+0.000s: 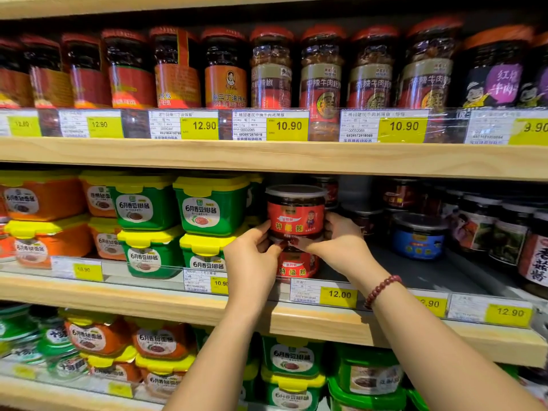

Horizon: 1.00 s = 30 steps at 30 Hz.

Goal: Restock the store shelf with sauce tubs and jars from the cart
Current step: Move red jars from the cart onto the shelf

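A red-labelled sauce jar (296, 212) with a clear lid sits on top of a second, matching jar (297, 264) on the middle shelf (296, 314). My left hand (252, 256) grips the lower left side of the upper jar. From the right, my right hand (341, 241) holds the same jar, fingers curled round its base; a red bead bracelet circles that wrist. To the left stand stacked green tubs with yellow lids (212, 207). The cart is out of view.
Orange tubs (44, 200) fill the far left of the middle shelf. A blue jar (419, 238) and dark jars (504, 232) stand at the right, with open shelf floor (439, 277) between. Tall red-capped jars (323, 69) line the top shelf; more tubs (293, 355) sit below.
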Motion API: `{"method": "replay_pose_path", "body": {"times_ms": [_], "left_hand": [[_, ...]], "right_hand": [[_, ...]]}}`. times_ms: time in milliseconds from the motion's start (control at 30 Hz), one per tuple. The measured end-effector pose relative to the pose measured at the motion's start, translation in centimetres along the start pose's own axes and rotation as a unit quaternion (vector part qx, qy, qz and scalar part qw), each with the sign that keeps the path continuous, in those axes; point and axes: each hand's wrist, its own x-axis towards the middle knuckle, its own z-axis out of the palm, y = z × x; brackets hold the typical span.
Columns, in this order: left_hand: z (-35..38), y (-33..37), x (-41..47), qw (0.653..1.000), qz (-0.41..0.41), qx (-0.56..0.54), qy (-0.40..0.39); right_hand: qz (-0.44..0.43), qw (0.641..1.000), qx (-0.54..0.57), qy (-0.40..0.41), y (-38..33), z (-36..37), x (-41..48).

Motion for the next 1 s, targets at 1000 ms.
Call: {"method": "replay_pose_path", "body": {"times_ms": [1000], "left_hand": [[7.7,4.3,-14.0,0.920,0.282,-0.072,-0.262]], "right_hand": [[0.011,0.910,-0.311,0.273,7.5,-10.8,-23.5]]}}
